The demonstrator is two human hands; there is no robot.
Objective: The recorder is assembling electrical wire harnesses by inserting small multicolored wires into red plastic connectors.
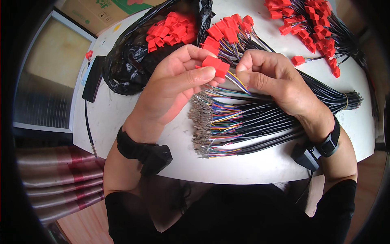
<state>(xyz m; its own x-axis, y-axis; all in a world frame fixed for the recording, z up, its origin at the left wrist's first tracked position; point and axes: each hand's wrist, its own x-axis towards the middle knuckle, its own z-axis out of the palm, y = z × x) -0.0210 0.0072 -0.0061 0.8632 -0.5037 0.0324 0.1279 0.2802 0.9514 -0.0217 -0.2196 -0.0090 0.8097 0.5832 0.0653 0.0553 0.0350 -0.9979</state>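
My left hand (174,83) pinches a red plastic connector housing (216,65) between thumb and fingers above the white table (264,162). My right hand (276,79) grips the thin coloured wires (237,81) of a black cable that run into that housing. Under both hands lies a bundle of black cables (260,122) with bare coloured wire ends and metal terminals pointing left.
A black plastic bag (126,69) with several loose red housings (170,30) lies at the back left. Finished cables with red connectors are piled at the back centre (229,30) and back right (315,24). A dark phone (92,79) sits at the table's left edge.
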